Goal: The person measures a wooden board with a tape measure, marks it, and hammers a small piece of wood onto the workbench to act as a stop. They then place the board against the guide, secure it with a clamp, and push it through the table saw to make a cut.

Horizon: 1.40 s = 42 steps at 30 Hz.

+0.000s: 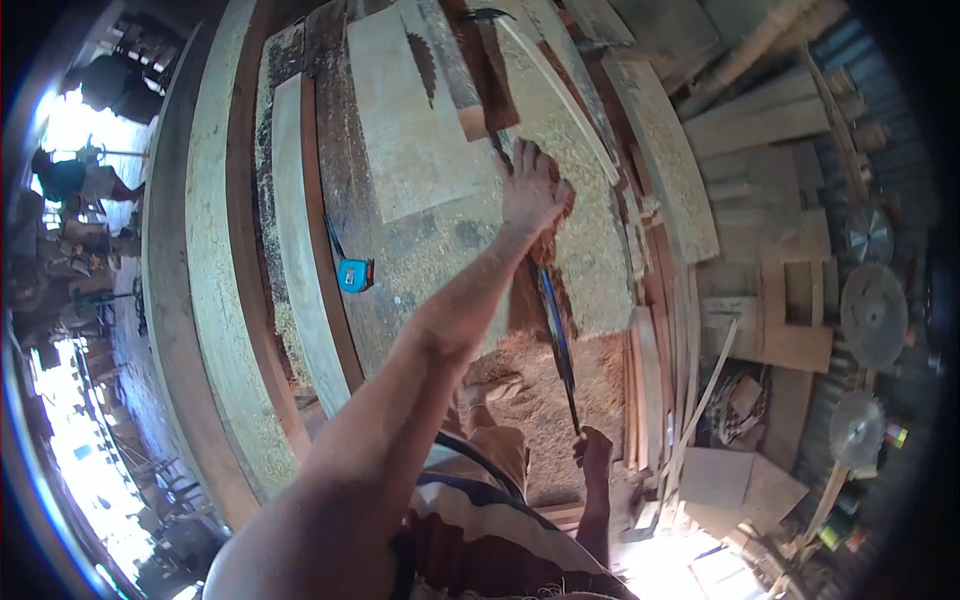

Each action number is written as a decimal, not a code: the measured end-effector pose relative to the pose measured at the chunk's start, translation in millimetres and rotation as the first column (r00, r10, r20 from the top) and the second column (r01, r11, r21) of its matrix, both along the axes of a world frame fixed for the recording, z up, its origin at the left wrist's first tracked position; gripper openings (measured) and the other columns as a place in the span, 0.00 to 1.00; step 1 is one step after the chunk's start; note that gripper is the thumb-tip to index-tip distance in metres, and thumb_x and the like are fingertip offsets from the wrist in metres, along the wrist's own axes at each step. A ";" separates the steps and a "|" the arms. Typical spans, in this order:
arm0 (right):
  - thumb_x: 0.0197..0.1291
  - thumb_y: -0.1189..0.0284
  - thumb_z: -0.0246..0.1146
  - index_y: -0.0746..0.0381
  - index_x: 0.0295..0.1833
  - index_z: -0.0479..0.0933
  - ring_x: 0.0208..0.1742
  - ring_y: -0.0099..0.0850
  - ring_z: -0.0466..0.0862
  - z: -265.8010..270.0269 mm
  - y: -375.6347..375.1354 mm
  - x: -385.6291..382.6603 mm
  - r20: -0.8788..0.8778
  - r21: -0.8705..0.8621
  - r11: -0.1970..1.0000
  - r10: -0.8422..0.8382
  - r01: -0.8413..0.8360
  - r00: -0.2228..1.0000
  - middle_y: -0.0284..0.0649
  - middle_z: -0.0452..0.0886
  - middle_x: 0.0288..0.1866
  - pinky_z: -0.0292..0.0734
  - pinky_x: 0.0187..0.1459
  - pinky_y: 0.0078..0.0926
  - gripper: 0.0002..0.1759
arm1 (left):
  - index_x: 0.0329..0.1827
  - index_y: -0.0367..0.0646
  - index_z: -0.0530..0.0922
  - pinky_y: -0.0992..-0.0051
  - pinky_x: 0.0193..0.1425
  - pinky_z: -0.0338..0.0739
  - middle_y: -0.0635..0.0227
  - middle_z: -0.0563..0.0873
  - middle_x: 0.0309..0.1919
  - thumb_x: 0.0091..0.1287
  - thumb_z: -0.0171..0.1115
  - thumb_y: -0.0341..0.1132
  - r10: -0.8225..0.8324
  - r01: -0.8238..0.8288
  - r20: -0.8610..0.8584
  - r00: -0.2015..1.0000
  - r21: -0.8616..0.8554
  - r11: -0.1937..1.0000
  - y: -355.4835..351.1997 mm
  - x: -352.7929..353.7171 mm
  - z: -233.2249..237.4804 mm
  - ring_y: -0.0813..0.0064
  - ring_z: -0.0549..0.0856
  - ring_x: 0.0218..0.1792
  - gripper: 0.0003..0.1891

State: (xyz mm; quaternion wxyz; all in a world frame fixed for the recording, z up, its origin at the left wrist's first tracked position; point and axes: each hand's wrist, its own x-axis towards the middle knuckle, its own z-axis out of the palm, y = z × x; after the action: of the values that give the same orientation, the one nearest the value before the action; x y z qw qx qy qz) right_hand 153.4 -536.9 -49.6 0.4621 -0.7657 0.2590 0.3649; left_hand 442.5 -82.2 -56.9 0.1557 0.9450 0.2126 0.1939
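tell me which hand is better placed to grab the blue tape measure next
Left, most likely. The left hand looks nearer the tape measure, while the right hand sits farther off, apparently closed around the near end of the long dark tool.

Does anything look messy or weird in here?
Yes: loose, pale wood shavings are strewn across the dark wooden work surface, and reddish-brown sawdust lies around the bare foot, like a spill. Also, the flat, pale wooden board has a dark, jagged mark; I can't tell whether it's damage, stain or shadow.

Hands [535, 190] [594, 447] on slim tool [555, 318], apparently
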 end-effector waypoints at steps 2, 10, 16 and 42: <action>0.81 0.49 0.60 0.65 0.51 0.86 0.22 0.25 0.77 -1.2 1.7 -31.3 0.058 0.029 0.985 -0.172 0.170 0.983 0.37 0.82 0.30 0.69 0.21 0.25 0.27 | 0.69 0.37 0.77 0.28 0.86 0.43 0.49 0.73 0.77 0.69 0.66 0.56 -0.003 0.003 -0.003 1.000 0.045 0.999 -0.9 1.9 -5.2 0.46 0.61 0.85 0.34; 0.88 0.46 0.44 0.65 0.87 0.61 0.72 0.42 0.74 -97.3 46.3 -63.3 0.471 0.298 0.894 -0.443 0.334 0.763 0.51 0.71 0.73 0.67 0.76 0.39 0.39 | 0.67 0.37 0.79 0.31 0.86 0.47 0.47 0.78 0.72 0.68 0.66 0.58 -0.071 0.064 0.058 0.996 0.112 0.992 -0.6 -2.3 -10.5 0.43 0.68 0.82 0.35; 0.87 0.49 0.45 0.65 0.65 0.74 0.54 0.38 0.80 -97.8 52.8 -93.3 0.405 0.103 0.936 -0.349 0.337 0.845 0.46 0.80 0.50 0.77 0.59 0.43 0.29 | 0.58 0.35 0.84 0.47 0.77 0.71 0.46 0.86 0.58 0.67 0.70 0.55 -0.084 0.080 0.121 0.989 0.034 0.996 -3.5 4.1 -7.1 0.42 0.80 0.67 0.30; 0.84 0.41 0.49 0.69 0.75 0.60 0.62 0.47 0.82 -40.8 14.2 -38.6 -0.611 0.189 0.713 -0.454 0.676 0.649 0.57 0.80 0.60 0.77 0.67 0.50 0.40 | 0.68 0.38 0.78 0.30 0.88 0.39 0.48 0.76 0.74 0.73 0.63 0.60 -0.023 0.034 0.064 0.998 -0.170 0.985 5.7 -2.0 20.4 0.47 0.64 0.85 0.35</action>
State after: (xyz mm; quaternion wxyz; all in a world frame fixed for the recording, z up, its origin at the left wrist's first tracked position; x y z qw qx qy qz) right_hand 114.8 -522.7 -90.4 0.6115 -0.4013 0.5242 0.4361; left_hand 440.5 -76.5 -36.5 0.2456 0.9246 0.2099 0.2017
